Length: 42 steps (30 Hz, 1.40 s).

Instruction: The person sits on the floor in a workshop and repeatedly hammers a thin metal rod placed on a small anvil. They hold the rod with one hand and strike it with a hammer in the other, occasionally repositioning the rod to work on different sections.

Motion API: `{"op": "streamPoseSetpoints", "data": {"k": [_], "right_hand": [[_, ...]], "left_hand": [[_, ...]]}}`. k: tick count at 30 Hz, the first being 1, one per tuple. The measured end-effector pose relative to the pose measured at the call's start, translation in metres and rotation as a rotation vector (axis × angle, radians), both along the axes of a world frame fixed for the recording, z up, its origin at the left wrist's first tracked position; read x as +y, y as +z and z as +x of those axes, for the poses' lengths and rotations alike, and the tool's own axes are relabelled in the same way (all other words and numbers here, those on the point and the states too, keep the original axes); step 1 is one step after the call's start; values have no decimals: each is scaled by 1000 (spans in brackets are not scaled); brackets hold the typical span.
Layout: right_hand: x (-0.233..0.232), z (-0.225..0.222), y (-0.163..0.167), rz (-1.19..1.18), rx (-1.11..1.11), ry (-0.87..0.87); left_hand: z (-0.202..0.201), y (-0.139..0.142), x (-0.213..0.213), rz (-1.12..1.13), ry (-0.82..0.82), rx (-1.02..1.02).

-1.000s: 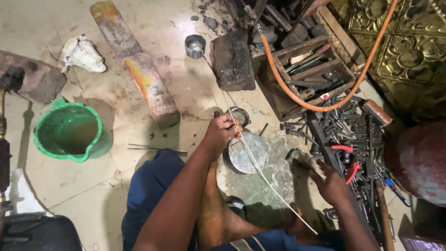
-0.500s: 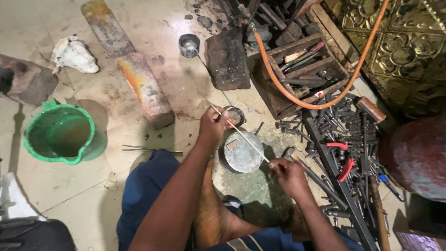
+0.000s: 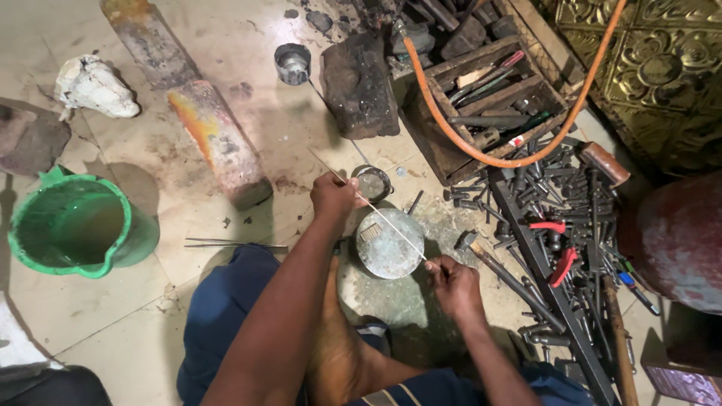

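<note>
Right hand (image 3: 455, 282) drawn in closer since earlier frame. Both hands pinch wire (image 3: 391, 222); left hand (image 3: 335, 197) at far end. Axis diagonal over disc (image 3: 389, 244).

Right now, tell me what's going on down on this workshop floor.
A person sits on the floor holding a thin, pale metal wire stretched between both hands. The left hand grips its upper part and the right hand pinches its lower end. The wire crosses over a round grey metal disc lying on a worn stone slab. A green plastic bucket stands on the person's left, and a heap of dark iron tools lies on the right.
</note>
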State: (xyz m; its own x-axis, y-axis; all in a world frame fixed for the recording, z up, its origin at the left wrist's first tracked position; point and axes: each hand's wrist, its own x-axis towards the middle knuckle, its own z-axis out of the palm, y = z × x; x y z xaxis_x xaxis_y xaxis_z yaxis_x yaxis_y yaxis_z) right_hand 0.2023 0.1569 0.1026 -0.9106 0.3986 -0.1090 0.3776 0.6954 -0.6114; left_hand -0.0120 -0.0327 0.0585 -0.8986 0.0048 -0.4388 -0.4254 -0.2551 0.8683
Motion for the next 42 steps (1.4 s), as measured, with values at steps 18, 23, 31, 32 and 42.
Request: {"op": "streamPoseSetpoints", "data": {"k": [18, 23, 31, 32, 42], "right_hand": [[29, 0, -25, -357, -94, 89], [24, -5, -6, -381, -136, 96], [11, 10, 38, -833, -412, -18], [10, 10, 41, -875, -422, -15], [17, 16, 43, -992, -448, -31]], "left_hand": [[-11, 16, 5, -113, -73, -145], [-13, 1, 2, 15, -130, -80], [0, -21, -2, 245, -298, 21], [2, -21, -2, 220, -300, 44], [10, -25, 2, -30, -306, 221]]}}
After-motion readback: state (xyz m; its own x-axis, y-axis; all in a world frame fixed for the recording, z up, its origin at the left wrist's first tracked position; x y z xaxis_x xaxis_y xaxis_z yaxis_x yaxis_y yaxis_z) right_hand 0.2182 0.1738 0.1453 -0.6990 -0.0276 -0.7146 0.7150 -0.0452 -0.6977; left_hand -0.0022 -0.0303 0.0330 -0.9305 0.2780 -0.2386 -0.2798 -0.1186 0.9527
